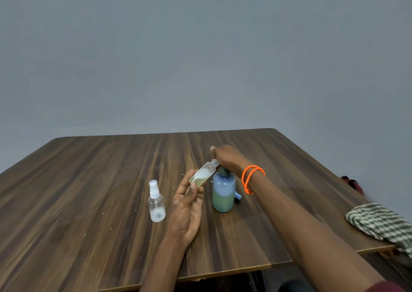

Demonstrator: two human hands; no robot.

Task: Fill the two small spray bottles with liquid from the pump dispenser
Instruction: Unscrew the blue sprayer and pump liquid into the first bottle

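A: What do we have on the worktop (100,180) right now?

B: We see a dark wood-grain surface with the pump dispenser (223,191) standing upright near its middle. It is a bluish bottle, and the liquid inside looks greenish and fills roughly the lower half.

A: And our hands?

B: The left hand (186,209) is palm up, with its thumb and fingers curled round the lower end of an uncapped spray bottle (202,174). That bottle is tilted, its open neck pointing up toward the pump head, and it holds some pale yellowish liquid with foam above it.

A: The right one?

B: The right hand (227,158) lies over the top of the dispenser, covering the pump head, so we cannot tell just how its fingers sit on it (one fingertip pokes out on the far side). The open neck of the tilted bottle sits right under that hand, at the pump. An orange bracelet (252,178) loops twice round the right wrist.

A: Where is the other bottle?

B: The second spray bottle (156,202) stands upright on the worktop, to the left of the left hand and apart from it. Its white spray top is on, and only a little whitish stuff shows at its bottom.

A: Anything else?

B: A small blue piece (238,195) lies just behind the dispenser on its right; we cannot tell what it is. A checked green and white cloth (379,222) hangs over the right edge of the worktop.
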